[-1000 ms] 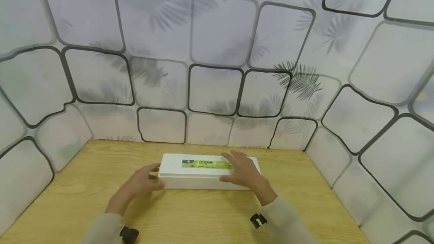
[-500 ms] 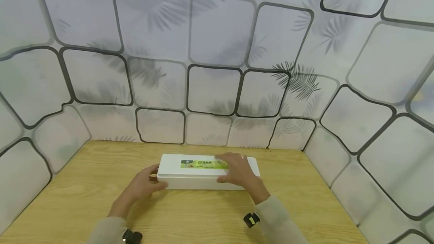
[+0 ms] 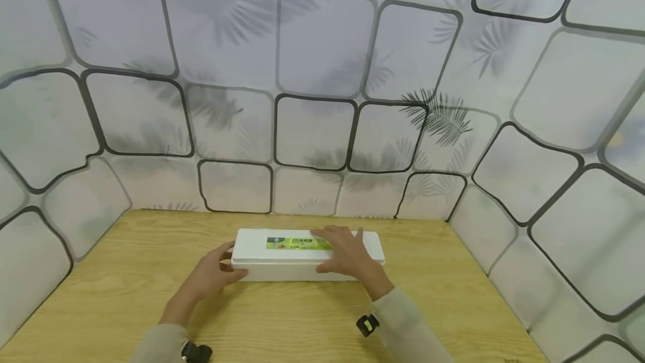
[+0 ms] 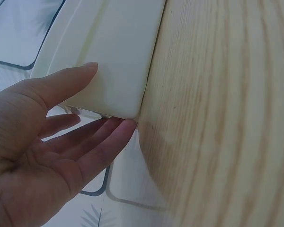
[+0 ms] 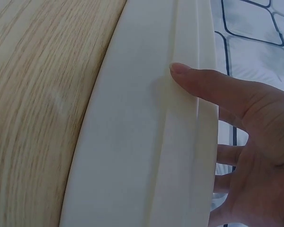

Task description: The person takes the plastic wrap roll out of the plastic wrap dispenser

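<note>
A long white box (image 3: 282, 272) lies crosswise on the wooden table, its white lid (image 3: 250, 244) on top. A green and yellow label (image 3: 288, 243) runs along the lid, partly covered by my right hand (image 3: 349, 254). That hand spans the lid from above; in the right wrist view its thumb (image 5: 194, 80) presses the lid's front rim and its fingers reach over to the far side. My left hand (image 3: 208, 274) grips the box's left end. In the left wrist view its thumb (image 4: 68, 85) lies along the front wall, and the fingertips meet the bottom corner.
The wooden table (image 3: 282, 318) extends around the box on all sides. Behind it and at both sides hangs a pale patterned cloth (image 3: 312, 128) with dark rounded outlines and leaf prints. Small black devices (image 3: 368, 325) are worn at both wrists.
My right hand has slid left along the lid, covering more of the label. My left thumb has moved farther onto the front wall. The box stays in nearly the same place.
</note>
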Available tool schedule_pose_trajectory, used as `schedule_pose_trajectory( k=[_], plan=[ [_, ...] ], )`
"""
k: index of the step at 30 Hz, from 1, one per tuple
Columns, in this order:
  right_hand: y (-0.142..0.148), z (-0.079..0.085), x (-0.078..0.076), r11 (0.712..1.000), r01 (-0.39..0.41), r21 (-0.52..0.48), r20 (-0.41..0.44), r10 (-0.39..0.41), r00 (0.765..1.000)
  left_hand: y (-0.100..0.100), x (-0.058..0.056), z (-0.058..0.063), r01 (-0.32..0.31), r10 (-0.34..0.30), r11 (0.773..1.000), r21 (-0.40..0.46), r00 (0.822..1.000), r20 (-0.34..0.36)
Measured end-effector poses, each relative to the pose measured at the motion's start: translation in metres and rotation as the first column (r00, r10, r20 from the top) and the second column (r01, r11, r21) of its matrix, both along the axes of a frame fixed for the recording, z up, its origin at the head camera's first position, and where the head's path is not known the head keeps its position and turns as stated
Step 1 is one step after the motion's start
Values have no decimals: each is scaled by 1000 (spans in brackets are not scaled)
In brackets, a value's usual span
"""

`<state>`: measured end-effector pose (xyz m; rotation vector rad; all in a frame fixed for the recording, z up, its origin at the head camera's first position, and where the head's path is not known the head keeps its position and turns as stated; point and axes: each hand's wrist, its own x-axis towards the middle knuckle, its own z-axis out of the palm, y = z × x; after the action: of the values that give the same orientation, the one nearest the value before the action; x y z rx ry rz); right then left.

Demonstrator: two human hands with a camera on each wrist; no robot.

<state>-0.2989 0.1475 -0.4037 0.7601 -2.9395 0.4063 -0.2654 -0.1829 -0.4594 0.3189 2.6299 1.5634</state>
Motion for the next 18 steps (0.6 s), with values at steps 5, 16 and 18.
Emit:
schedule_pose_trajectory(
  k=[5, 16, 18],
  plan=[
    [-2, 0, -2, 1000, -9, 29, 0, 9, 1000, -1, 1, 1, -3, 3, 1000, -2, 1000, 5],
    [-4, -1, -6, 995, -66, 77, 22, 64, 998, -4, 0, 0, 33, -33, 999, 28, 999, 6],
    [-4, -1, -7, 993, -80, 89, 22, 78, 997, -4, 1, 0, 32, -32, 999, 30, 999, 14]
  ],
)
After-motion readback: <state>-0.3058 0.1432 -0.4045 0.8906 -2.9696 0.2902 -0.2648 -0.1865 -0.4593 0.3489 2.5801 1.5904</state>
